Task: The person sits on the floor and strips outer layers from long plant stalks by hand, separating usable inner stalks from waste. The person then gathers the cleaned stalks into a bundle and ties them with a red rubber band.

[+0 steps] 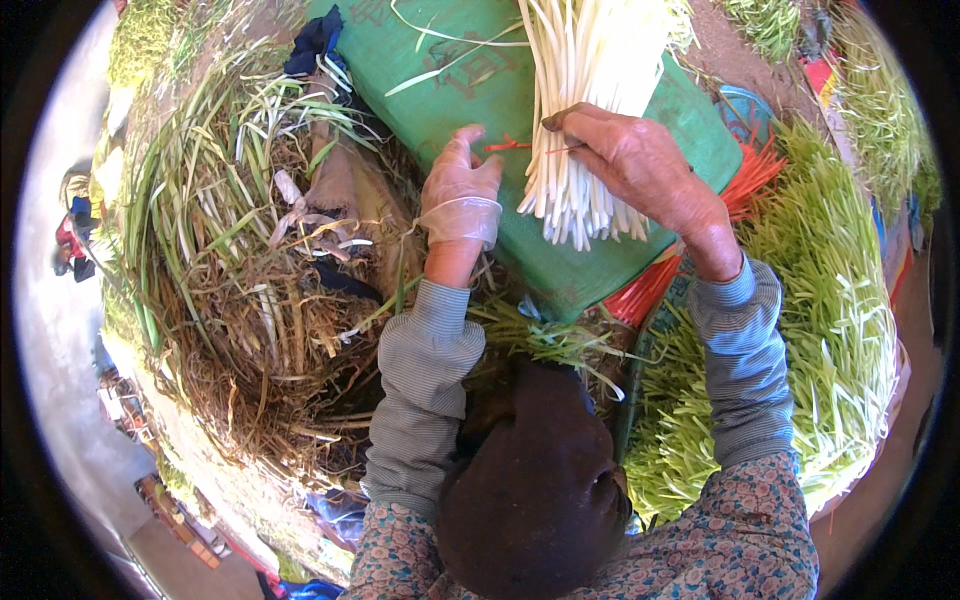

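A bundle of long pale leafy-vegetable stems (574,82) lies over a green wrapped block (480,97), its cut ends towards me. My right hand (637,161) rests on the bundle, with a thin red tie (557,151) running to its thumb and curled fingers. Another length of red tie sticks out from the bundle's left side. My left hand (461,184), in a clear plastic glove, is just left of the bundle. Its thumb and forefinger are apart around that tie end, and no firm grip on it shows.
A heap of dry roots and discarded leaves (247,285) lies at left. Red tie strands (750,176) stick out beside and below the block. Many green-yellow leaves (802,337) are massed at right. A dark cloth (532,480) covers my lap or knee.
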